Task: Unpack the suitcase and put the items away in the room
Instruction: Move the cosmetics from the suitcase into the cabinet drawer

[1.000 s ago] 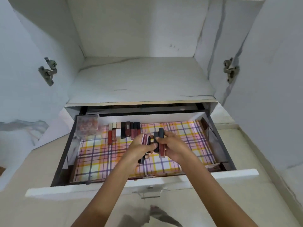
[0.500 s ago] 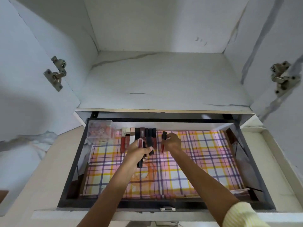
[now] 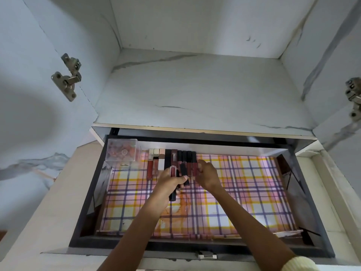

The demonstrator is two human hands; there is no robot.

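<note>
An open drawer lined with plaid paper holds a row of lip gloss tubes along its back wall. My left hand grips a bunch of lip gloss tubes, red and black, just in front of that row. My right hand pinches one dark red tube and holds it against the right end of the row.
A clear plastic box of small reddish items sits in the drawer's back left corner. Above the drawer is a white marble-look cabinet shelf. Metal hinges stick out on both side walls. The drawer's right half shows only plaid liner.
My right hand has carried its tube back to the right end of the row. The left hand stays put with its bunch. The camera has moved closer over the drawer.
</note>
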